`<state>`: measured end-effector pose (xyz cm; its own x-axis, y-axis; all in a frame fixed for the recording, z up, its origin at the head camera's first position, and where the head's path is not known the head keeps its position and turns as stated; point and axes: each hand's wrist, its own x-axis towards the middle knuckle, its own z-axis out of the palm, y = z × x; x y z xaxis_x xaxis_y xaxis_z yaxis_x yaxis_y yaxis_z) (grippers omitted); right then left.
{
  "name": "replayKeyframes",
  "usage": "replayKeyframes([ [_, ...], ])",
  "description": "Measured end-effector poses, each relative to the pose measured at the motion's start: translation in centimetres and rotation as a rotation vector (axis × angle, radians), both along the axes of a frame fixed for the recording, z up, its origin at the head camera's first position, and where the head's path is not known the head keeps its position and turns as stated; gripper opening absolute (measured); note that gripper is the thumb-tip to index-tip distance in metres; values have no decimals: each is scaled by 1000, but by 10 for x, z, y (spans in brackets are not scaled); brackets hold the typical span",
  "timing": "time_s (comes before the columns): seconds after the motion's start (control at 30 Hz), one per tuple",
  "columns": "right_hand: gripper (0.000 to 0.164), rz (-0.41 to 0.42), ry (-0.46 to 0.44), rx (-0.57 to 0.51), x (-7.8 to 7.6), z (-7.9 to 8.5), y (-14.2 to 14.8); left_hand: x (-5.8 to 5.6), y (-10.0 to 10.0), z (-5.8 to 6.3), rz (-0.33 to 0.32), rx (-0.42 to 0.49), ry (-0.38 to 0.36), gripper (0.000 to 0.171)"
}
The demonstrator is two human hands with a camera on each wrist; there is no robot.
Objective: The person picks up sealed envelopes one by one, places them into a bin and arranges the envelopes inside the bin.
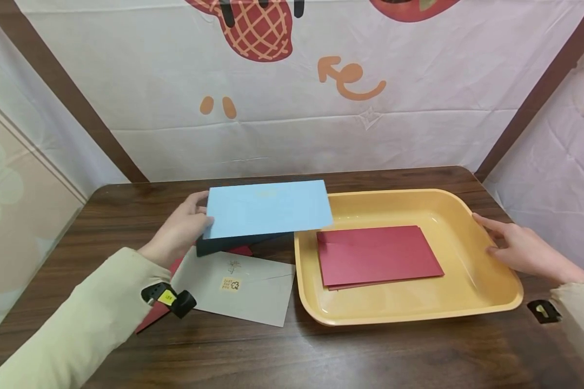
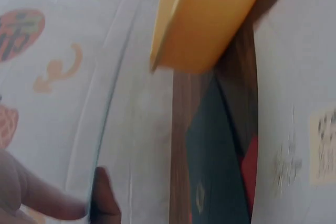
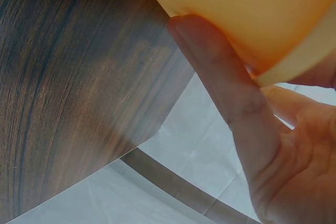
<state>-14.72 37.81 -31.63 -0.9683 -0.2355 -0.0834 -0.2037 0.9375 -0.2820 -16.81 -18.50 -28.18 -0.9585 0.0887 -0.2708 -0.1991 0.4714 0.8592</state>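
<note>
A light blue envelope (image 1: 267, 209) is held up by its left short end in my left hand (image 1: 180, 227), thumb on top and fingers beneath. In the left wrist view it shows almost edge-on. Below it lie a dark green envelope (image 2: 212, 156), a grey envelope (image 1: 233, 286) with a "just for you" sticker, and a partly covered red envelope (image 1: 151, 316). My right hand (image 1: 528, 248) grips the right rim of a yellow tray (image 1: 472, 286). Inside the tray rests a small stack of dark red envelopes (image 1: 377, 256).
Everything stands on a dark wood-grain table (image 1: 253, 359). A white printed cloth (image 1: 292, 135) hangs behind the table's far edge, with more cloth at both sides. The tray's left wall touches or nearly touches the grey envelope.
</note>
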Motion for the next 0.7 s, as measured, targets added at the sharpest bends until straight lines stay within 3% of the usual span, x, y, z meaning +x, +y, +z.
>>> replayKeyframes([
  [0.17,69,-10,-8,4,0,0,-1,8,22,2,-95,5,2,73],
  [0.33,69,-18,-17,11,0,-1,-2,14,43,-1,-150,32,-2,75],
  [0.7,69,-18,-19,22,-1,1,-2,14,94,-11,-151,35,-6,75],
])
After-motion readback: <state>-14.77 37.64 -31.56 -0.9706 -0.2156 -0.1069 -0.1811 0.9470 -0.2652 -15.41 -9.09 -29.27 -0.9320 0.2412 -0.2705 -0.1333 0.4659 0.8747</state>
